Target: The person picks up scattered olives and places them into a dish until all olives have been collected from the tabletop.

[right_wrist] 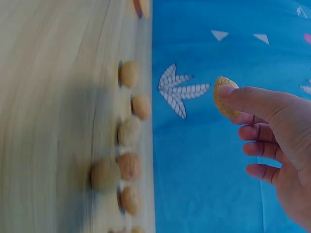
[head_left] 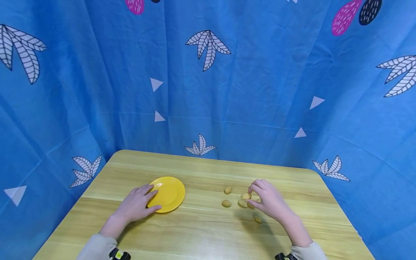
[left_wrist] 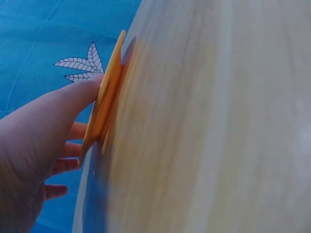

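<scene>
A yellow plate (head_left: 169, 195) lies on the table's left half, seen edge-on as the orange-looking plate (left_wrist: 108, 92) in the left wrist view. My left hand (head_left: 138, 204) rests at its left rim, fingers spread over the edge and thumb touching the near side. Between thumb and fingertips my right hand (right_wrist: 272, 131) pinches a tan, nut-like piece (right_wrist: 225, 97), held above the table. In the head view this right hand (head_left: 268, 200) is over a small group of similar pieces (head_left: 242, 203).
Loose pieces lie left of the group, one (head_left: 228, 190) farther back and one (head_left: 226, 203) nearer; another (head_left: 258, 219) lies nearer the front. The wooden table (head_left: 195, 234) ends at a blue patterned curtain (head_left: 260, 90) behind and beside it.
</scene>
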The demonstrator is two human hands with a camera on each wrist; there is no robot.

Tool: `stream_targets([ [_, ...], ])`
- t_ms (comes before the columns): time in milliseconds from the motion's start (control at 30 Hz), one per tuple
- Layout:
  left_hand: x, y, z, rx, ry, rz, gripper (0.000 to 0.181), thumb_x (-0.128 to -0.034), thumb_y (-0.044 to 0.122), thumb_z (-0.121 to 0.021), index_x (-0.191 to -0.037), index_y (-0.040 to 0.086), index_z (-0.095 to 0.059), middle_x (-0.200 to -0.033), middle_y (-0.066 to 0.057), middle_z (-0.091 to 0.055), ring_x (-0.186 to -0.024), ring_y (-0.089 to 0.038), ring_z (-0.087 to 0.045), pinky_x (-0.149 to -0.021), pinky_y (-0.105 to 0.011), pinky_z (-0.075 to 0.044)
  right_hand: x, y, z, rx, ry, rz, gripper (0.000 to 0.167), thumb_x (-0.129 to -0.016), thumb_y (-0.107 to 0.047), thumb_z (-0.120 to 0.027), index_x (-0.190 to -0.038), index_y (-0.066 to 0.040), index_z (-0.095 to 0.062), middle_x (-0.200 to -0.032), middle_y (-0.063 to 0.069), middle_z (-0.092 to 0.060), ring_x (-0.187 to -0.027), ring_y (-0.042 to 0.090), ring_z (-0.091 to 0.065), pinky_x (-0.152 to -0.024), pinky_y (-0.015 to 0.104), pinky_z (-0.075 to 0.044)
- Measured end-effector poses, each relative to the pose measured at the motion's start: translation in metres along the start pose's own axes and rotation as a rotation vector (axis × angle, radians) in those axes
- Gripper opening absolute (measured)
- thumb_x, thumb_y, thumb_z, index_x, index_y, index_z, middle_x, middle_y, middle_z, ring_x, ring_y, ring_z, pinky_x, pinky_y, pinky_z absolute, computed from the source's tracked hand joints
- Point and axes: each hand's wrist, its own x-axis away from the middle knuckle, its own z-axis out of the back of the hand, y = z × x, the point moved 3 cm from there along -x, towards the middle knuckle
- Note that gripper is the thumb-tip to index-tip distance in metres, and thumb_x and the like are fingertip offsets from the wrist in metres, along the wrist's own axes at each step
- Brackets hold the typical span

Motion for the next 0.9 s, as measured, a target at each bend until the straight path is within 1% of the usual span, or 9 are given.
stream_targets([
  [233,0.001,0.000,0.002,0.003,0.005,0.002,0.069,-0.0869,0.062,-0.060,-0.130,0.008,-0.063,-0.141,-0.018,-0.054,-0.129,-0.037,-0.051,-0.105,-0.055,-0.042,-0.018,-0.019,-0.017,-0.028,-0.004,0.058,0.031,-0.071,-0.029,-0.086,-0.088,-0.017,-0.063,-0.092,-0.007,-0.059,-0.086,0.012,-0.055,-0.074,0.032,-0.050],
  [400,0.001,0.001,0.004,0.010,-0.001,0.004,0.068,-0.0871,0.060,-0.061,-0.130,0.007,-0.062,-0.142,-0.018,-0.053,-0.129,-0.037,-0.051,-0.105,-0.056,-0.042,-0.028,-0.034,-0.025,-0.064,-0.038,0.069,0.030,-0.073,-0.030,-0.085,-0.089,-0.018,-0.064,-0.093,-0.007,-0.059,-0.088,0.012,-0.055,-0.075,0.032,-0.050],
  [600,0.000,0.001,0.004,0.011,0.002,0.006,0.067,-0.0868,0.059,-0.062,-0.130,0.007,-0.063,-0.142,-0.018,-0.053,-0.129,-0.037,-0.051,-0.105,-0.056,-0.042,-0.042,-0.049,-0.034,-0.080,-0.070,0.096,0.030,-0.074,-0.032,-0.084,-0.090,-0.017,-0.064,-0.094,-0.006,-0.059,-0.087,0.012,-0.054,-0.075,0.031,-0.050],
  [733,0.001,0.000,0.004,0.012,0.001,0.010,0.068,-0.0867,0.060,-0.061,-0.130,0.007,-0.062,-0.142,-0.018,-0.053,-0.129,-0.037,-0.051,-0.106,-0.056,-0.042,-0.051,-0.057,-0.042,-0.088,-0.063,0.129,0.031,-0.073,-0.031,-0.085,-0.089,-0.016,-0.063,-0.093,-0.006,-0.060,-0.087,0.012,-0.055,-0.077,0.030,-0.050],
  [900,0.001,0.001,0.004,0.021,-0.008,0.015,0.069,-0.0870,0.060,-0.061,-0.131,0.007,-0.062,-0.143,-0.018,-0.052,-0.130,-0.037,-0.050,-0.106,-0.056,-0.041,-0.060,-0.065,-0.050,-0.096,-0.054,0.149,0.030,-0.074,-0.032,-0.085,-0.089,-0.016,-0.063,-0.093,-0.006,-0.060,-0.088,0.012,-0.055,-0.079,0.030,-0.051],
])
